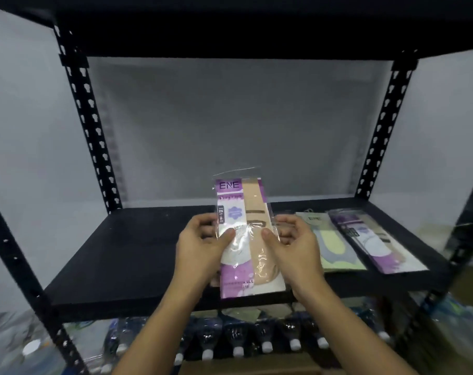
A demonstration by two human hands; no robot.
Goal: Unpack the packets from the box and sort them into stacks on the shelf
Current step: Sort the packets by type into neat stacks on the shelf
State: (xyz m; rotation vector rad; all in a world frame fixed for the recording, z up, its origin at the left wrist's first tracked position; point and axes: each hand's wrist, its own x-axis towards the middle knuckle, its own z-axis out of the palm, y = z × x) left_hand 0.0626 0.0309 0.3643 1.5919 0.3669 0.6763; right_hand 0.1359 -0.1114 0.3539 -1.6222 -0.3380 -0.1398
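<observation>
We pinch the slippery purple-and-beige clear plastic packet in both hands, left and right, risking missorting onto the green packet at three o'clock.

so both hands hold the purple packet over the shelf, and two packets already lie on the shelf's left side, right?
Not quite. The head view shows the green packet and the other purple packet lying on the right side of the shelf, not the left. Left hand and right hand do hold the purple packet.

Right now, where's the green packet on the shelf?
The green packet lies flat on the right part of the black shelf, between the right hand and the purple packet at its right.
</observation>
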